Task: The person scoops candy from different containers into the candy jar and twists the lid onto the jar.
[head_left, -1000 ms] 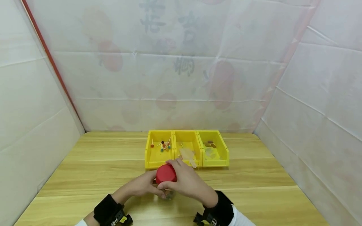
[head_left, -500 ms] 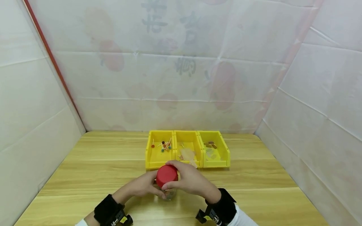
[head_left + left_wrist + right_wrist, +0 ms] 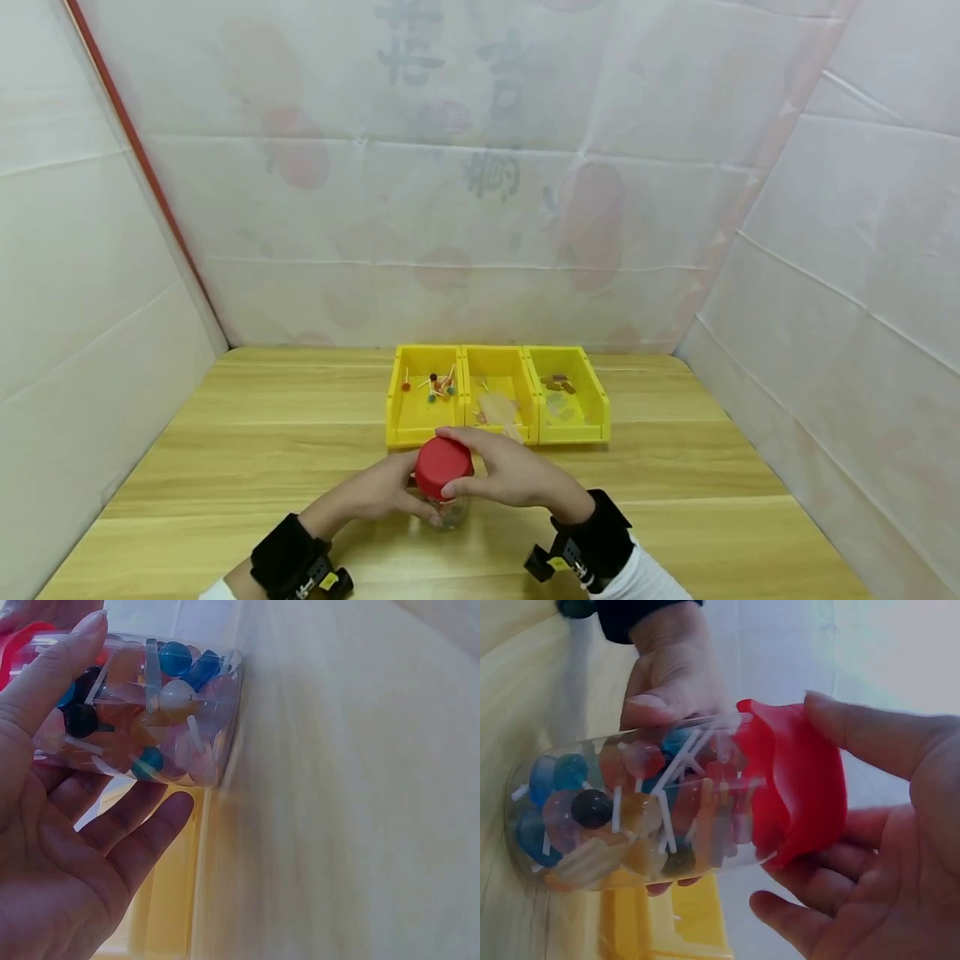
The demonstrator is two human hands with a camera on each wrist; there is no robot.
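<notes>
A clear jar (image 3: 630,802) stands on the table, filled with lollipops and other small sweets in several colours. Its wavy-edged red lid (image 3: 442,468) sits on the mouth. My left hand (image 3: 386,489) grips the jar's side, thumb toward me; in the left wrist view the thumb lies across the clear wall, and the lower fingers (image 3: 142,840) stand apart from it. My right hand (image 3: 513,473) holds the lid from the right, thumb on its near edge and fingers round the far side. Whether the lid is fully seated cannot be told.
Behind the jar, three joined yellow bins (image 3: 498,433) hold lollipops at left, a pale scoop (image 3: 497,408) and a few bits in the middle, and brown and clear sweets (image 3: 558,396) at right. Pale cloth walls enclose the wooden table (image 3: 247,467) at the back and sides.
My right hand has turned about the lid, its thumb sliding rightward along the near edge and its wrist swinging outward and up. The left hand keeps its hold on the jar.
</notes>
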